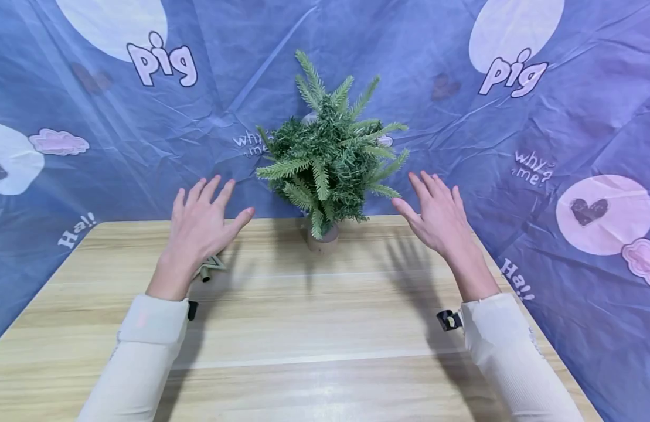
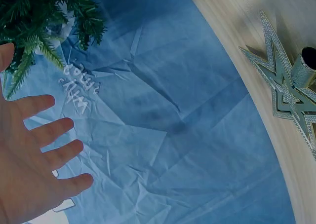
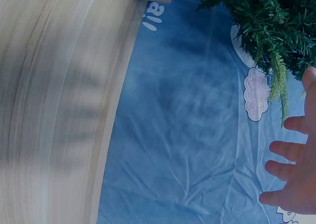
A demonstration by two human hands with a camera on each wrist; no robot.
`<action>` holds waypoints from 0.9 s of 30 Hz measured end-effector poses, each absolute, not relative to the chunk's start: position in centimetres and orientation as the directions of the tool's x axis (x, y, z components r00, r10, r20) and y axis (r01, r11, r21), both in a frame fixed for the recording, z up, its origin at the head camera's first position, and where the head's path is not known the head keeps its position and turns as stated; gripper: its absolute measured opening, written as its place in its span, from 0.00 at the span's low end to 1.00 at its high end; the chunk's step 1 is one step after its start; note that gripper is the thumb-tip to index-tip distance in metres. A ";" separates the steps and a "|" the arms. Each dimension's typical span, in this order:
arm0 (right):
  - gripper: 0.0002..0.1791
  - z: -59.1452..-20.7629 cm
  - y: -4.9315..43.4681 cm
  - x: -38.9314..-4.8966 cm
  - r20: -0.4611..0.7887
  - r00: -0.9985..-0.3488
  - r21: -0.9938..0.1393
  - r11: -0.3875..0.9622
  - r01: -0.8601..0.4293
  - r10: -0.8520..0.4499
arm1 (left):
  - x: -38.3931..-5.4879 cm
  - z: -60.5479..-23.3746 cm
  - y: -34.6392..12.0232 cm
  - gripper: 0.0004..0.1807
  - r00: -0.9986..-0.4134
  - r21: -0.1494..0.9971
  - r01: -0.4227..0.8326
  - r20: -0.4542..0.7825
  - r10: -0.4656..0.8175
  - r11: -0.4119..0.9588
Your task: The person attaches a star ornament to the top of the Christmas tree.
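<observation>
A small artificial Christmas tree (image 1: pixel 330 152) with green branches stands upright on a round base (image 1: pixel 323 239) near the table's back edge. To its left my left hand (image 1: pixel 200 225) hovers with straight, spread fingers, holding nothing. On the other side my right hand (image 1: pixel 435 214) is raised with its fingers spread, its thumb close to the lower right branches; whether they touch I cannot tell. A glittery star tree topper (image 2: pixel 286 88) with a short tube lies on the table below my left wrist, partly hidden by it in the head view.
The light wooden table (image 1: pixel 314 316) ends right behind the tree. A creased blue cloth (image 1: pixel 224 70) with printed words and hearts hangs behind and along both sides. Dark wrist straps (image 1: pixel 449 320) show at both cuffs.
</observation>
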State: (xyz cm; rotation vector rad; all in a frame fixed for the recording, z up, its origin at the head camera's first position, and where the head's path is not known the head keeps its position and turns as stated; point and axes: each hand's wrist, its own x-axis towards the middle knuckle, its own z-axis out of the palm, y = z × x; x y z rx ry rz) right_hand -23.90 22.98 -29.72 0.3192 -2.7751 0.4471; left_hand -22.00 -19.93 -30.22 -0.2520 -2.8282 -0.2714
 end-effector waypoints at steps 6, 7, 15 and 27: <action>0.41 -29.6 22.7 -24.2 0.439 -0.884 -0.280 0.911 -0.303 -0.159 | -22.0 -30.0 -20.5 0.49 -0.945 0.201 0.189 0.302 0.122 0.961; 0.41 -29.6 22.6 -24.2 0.448 -0.880 -0.285 0.908 -0.307 -0.157 | -22.0 -30.1 -20.7 0.49 -0.946 0.210 0.187 0.304 0.117 0.960; 0.39 -29.3 22.3 -24.1 0.480 -0.864 -0.318 0.887 -0.334 -0.153 | -21.9 -30.4 -22.2 0.49 -0.948 0.286 0.159 0.313 0.064 0.945; 0.36 -28.3 21.7 -24.2 0.561 -0.813 -0.342 0.852 -0.396 -0.153 | -21.6 -30.7 -23.3 0.48 -0.941 0.331 0.164 0.336 0.046 0.929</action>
